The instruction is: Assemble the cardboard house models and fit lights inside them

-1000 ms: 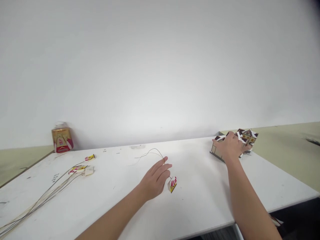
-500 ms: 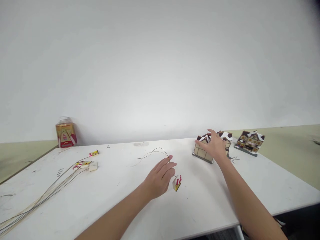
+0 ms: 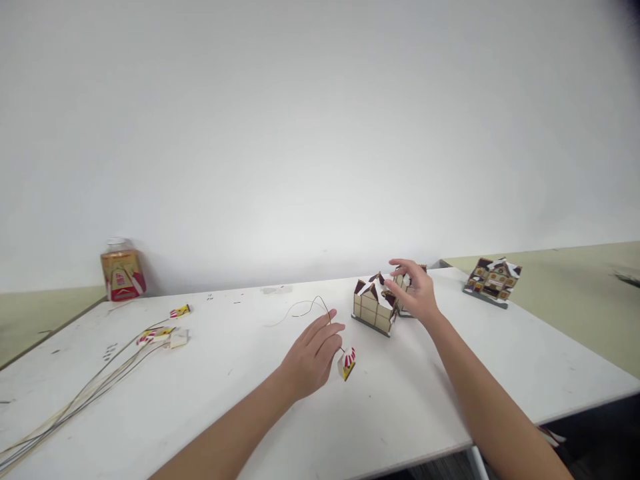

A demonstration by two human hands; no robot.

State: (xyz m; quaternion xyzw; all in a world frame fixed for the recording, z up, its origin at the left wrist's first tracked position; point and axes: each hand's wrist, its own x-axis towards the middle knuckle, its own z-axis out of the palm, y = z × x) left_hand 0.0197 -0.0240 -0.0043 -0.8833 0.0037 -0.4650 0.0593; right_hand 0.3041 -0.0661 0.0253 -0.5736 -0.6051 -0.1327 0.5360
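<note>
We have a white table (image 3: 410,400) before us. Left hand (image 3: 311,357) curled; right hand (image 3: 417,295) loosely splayed, beside a snow-roofed model house (image 3: 371,311) standing right of centre; contact, we cannot tell. Smaller: a striped-roof miniature house (image 3: 347,365), just right of the left fingers. Thinnest: its dark wire (image 3: 320,299), pinched in that hand.
</note>
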